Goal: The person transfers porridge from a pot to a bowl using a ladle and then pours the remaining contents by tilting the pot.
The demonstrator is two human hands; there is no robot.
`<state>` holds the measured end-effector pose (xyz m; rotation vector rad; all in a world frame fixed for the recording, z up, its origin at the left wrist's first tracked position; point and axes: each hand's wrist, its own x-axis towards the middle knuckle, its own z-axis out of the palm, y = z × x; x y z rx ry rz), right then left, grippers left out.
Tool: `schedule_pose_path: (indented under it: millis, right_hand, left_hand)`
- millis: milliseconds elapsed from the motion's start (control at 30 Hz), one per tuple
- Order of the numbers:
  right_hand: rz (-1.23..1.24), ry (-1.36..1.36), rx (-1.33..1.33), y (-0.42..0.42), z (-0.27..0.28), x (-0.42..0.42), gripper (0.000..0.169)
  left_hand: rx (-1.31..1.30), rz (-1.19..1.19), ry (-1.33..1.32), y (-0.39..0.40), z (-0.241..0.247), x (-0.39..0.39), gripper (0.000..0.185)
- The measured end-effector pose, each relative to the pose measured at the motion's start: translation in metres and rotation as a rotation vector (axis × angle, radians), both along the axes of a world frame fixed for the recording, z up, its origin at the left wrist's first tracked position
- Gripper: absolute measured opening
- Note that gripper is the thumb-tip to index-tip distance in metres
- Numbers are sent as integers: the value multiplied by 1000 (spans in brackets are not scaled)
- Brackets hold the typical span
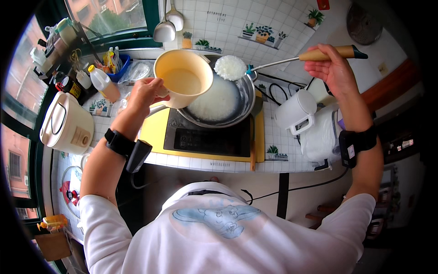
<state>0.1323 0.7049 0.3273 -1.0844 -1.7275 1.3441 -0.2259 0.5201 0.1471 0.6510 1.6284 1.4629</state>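
Observation:
My left hand [145,94] grips the near-left side of a cream-coloured pot [191,99], tilted so that its inside shows some pale liquid. The pot hangs over the left part of a wok [222,125]. White, rice-like porridge in cloudy liquid [215,99] lies in the wok. With its thumb over the wooden handle, my right hand [330,70] holds a long-handled ladle [273,64]. White rice [231,67] heaps in the ladle's bowl, above the wok's far right side. The wok rests on a black induction cooker [212,142].
A spatula [253,137] lies along the cooker's right side. Farther right stand a white electric kettle [296,109] and a plastic-wrapped item [318,133]. To the left are a rice cooker [68,126], a yellow-capped bottle [102,84] and a blue basket [125,65]. Two utensils [164,30] hang behind.

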Motion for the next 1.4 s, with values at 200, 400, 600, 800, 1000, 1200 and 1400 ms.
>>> schedule_pose_path:
  millis: [200,400,600,800,1000,1200,1400]
  right_hand:
    - [42,32,26,-25,3,-21,44]
    - [331,-110,522,-87,-23,-37,25]
    - [701,-292,1350,-122,-39,-23,37]
    - [357,-32,721,-101,-31,-17,29]
    - [-16,289,121,-44,-34,5,39]
    - [-85,156,158,-30,-103,7,36]
    - [295,-255,1028,-32,-173,-10,25]
  left_hand:
    - [32,-1,-146,22,-8,20,32]
    - [20,-43,-255,25,-15,31,33]
    - [50,-79,-291,15,-18,33,35]
    - [83,-57,-304,5,-13,28,35]
    - [122,20,-288,-6,-17,16,33]
    - [90,87,-248,-24,-16,5,32]
    - [77,165,-182,-46,-5,-4,29]
